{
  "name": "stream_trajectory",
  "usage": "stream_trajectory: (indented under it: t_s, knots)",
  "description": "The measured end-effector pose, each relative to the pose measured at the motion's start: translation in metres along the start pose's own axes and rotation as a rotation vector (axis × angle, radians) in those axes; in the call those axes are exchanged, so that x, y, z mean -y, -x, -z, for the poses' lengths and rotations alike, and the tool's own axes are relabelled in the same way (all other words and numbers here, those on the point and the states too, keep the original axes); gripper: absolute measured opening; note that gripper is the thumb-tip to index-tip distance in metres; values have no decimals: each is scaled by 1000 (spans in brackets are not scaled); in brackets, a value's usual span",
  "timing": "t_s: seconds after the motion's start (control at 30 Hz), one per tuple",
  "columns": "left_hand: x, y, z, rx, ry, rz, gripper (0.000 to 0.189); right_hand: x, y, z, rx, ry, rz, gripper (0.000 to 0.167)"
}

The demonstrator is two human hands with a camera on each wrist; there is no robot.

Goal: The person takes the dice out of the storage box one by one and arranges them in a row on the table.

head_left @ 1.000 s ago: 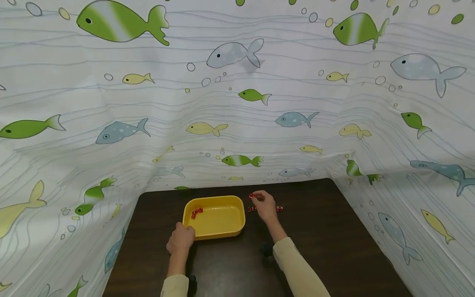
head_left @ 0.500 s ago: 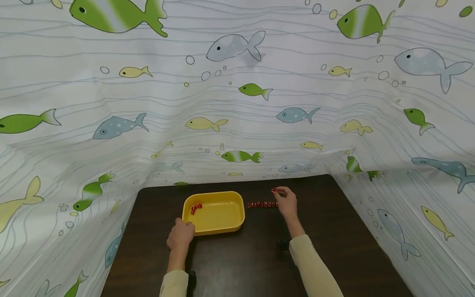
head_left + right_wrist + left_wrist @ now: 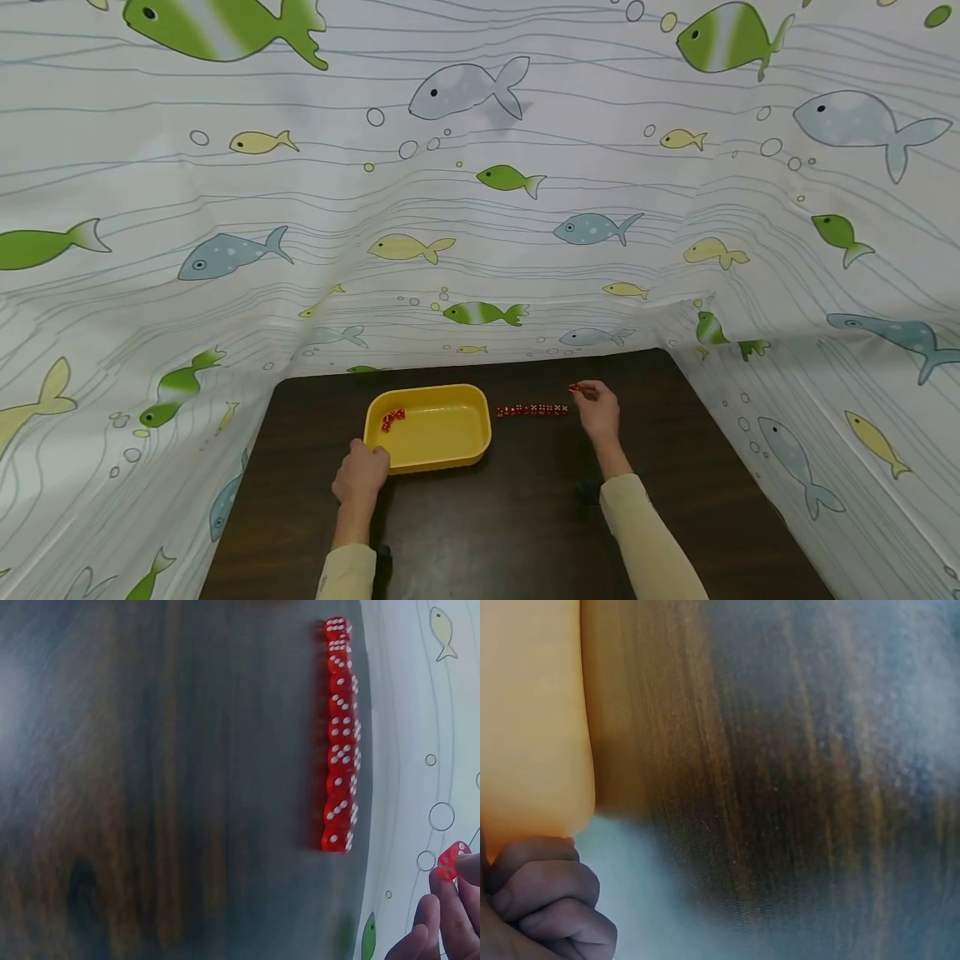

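Note:
My left hand (image 3: pixel 362 473) grips the near left corner of a yellow plastic tray (image 3: pixel 450 461); the left wrist view shows its fingers (image 3: pixel 551 881) curled at the tray's corner. Inside, by the far left corner, lie several red dice (image 3: pixel 387 420). A straight row of red dice (image 3: pixel 532 410) with white pips runs along the table to the right of the tray. Just past the right end of that row is my right hand (image 3: pixel 600 414). Between thumb and fingertips it pinches a single red die (image 3: pixel 451 860), held up off the table.
The dark wood table (image 3: pixel 480 533) carries the tray and dice. Behind and at both sides hangs a white curtain (image 3: pixel 337 192) printed with fish, close to the table's far edge.
My right hand has moved right with its die, from above the row's left part to beyond its right end, uncovering the row. The left hand stays on the tray corner.

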State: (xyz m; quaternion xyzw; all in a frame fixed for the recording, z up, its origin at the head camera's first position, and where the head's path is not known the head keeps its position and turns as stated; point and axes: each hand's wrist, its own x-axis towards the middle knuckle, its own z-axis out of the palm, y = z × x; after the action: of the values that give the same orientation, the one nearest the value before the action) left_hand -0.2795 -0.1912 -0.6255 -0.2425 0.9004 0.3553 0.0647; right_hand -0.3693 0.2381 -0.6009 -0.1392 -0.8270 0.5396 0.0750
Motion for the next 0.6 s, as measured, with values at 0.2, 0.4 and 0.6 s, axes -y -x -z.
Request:
stream_trajectory:
  t_s: [0.2, 0.4, 0.6]
  knots:
    - [-1, 3, 1, -6, 19, 3, 54, -7, 1, 4, 5, 62, -17, 29]
    - [0, 2, 0, -19, 16, 0, 52, -15, 1, 4, 12, 139, -4, 28]
    - [0, 1, 0, -17, 12, -5, 52, -21, -1, 5, 40, 280, 4, 27]
